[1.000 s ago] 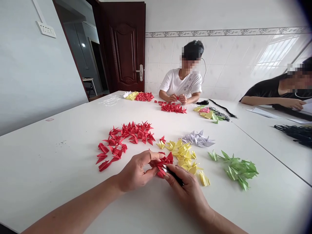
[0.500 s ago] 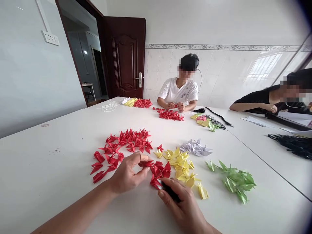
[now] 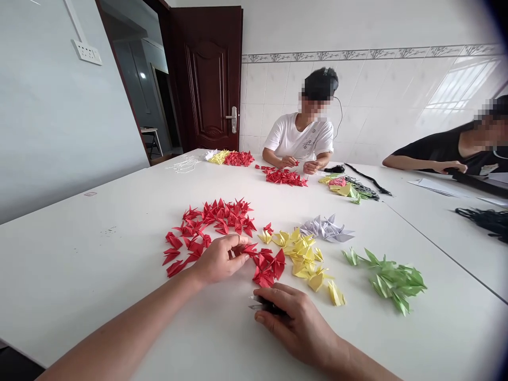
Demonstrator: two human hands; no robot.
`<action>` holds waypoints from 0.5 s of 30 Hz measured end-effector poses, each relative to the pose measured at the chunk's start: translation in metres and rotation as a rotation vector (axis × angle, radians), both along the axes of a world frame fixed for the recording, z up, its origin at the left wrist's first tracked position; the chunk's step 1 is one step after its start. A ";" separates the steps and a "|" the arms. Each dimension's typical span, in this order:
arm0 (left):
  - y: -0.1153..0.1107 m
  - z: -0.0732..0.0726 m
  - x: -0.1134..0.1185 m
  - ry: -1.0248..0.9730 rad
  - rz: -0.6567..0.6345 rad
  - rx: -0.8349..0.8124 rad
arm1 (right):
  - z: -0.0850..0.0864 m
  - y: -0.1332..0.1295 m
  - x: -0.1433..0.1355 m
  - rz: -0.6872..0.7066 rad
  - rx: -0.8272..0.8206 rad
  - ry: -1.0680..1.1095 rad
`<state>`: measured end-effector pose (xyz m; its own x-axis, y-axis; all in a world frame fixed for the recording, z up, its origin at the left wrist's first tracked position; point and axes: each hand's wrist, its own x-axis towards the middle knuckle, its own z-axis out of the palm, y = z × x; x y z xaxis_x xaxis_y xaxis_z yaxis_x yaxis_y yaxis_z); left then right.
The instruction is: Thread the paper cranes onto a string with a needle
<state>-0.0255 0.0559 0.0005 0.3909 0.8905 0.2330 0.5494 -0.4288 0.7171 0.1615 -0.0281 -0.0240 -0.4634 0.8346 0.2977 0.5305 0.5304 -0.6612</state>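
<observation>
My left hand (image 3: 222,258) pinches a red paper crane (image 3: 250,249) between thumb and fingers, low over the table. Right beside it lies a small cluster of red paper cranes (image 3: 266,267). My right hand (image 3: 296,323) is closed around small black snips (image 3: 271,306); their two short metal blades stick out to the left, slightly apart, just below that cluster. A larger pile of red cranes (image 3: 222,214) lies beyond my left hand. Yellow paper cranes (image 3: 304,254) spread to the right of the small cluster.
White-grey cranes (image 3: 327,230) and green cranes (image 3: 397,280) lie to the right on the white table (image 3: 119,296). Across it a person in a white shirt (image 3: 305,137) handles red cranes. Another person in black (image 3: 436,151) sits at right, near black cords (image 3: 482,219).
The snips in my right hand have drawn back from the small red cluster, toward me. My left hand still pinches the red crane. The whole view has shifted slightly.
</observation>
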 end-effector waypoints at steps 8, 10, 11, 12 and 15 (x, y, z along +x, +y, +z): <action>0.003 -0.001 -0.005 -0.161 -0.106 0.156 | 0.001 0.000 0.001 0.011 -0.009 -0.014; 0.002 -0.001 -0.007 -0.152 -0.167 0.199 | 0.001 0.000 0.000 0.010 -0.010 -0.012; 0.001 0.000 -0.007 -0.136 -0.197 0.209 | 0.001 0.000 0.000 0.011 -0.013 -0.012; 0.000 0.001 -0.007 -0.117 -0.223 0.210 | 0.001 0.001 0.000 0.011 -0.016 -0.012; 0.000 0.003 -0.007 -0.096 -0.249 0.208 | 0.000 0.000 0.000 0.016 -0.019 -0.010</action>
<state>-0.0324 0.0556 0.0038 0.5577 0.7000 0.4461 0.3436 -0.6838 0.6437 0.1615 -0.0278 -0.0241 -0.4798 0.8324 0.2775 0.5283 0.5266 -0.6661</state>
